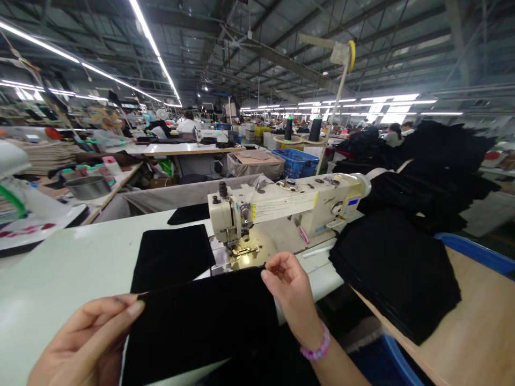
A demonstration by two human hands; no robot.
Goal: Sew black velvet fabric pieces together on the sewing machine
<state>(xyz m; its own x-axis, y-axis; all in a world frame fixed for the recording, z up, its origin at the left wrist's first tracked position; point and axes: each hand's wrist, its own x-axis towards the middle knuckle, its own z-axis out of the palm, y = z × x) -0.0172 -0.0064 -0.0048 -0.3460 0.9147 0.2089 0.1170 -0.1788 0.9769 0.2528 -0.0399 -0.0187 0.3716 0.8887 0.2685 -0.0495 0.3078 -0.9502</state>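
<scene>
- Workshop hall, large: steel roof, rows of strip lights (148, 32), people seated far off.
- Far left, on a neighbouring bench: one stack of folded cloth (50, 157), one metal pan (87, 187).
- Left hand (86, 335): I see thumb and forefinger pinching the upper left corner of a black cloth; other fingers curled, partly hidden.
- Table (92, 252), pale, smooth.
- Flat black piece (171, 254), lying on the table behind the held one; a smaller dark piece (187, 213) beyond it.
- Black cloth (201, 321), drawn out between both hands, in front of the machine, near my edge of the table.
- Sewing machine (277, 201), cream, lamp lit at the needle; pink-handled snips (301, 231) on its bed.
- Right hand (287, 279): thumb and fingertips pinching the cloth's upper right corner; bead bracelet (316, 346) at the wrist.
- Blue basket (295, 162), behind the machine.
- Stack of black pieces (396, 268), on a wooden board (483, 305); larger dark heap (430, 171) behind.
</scene>
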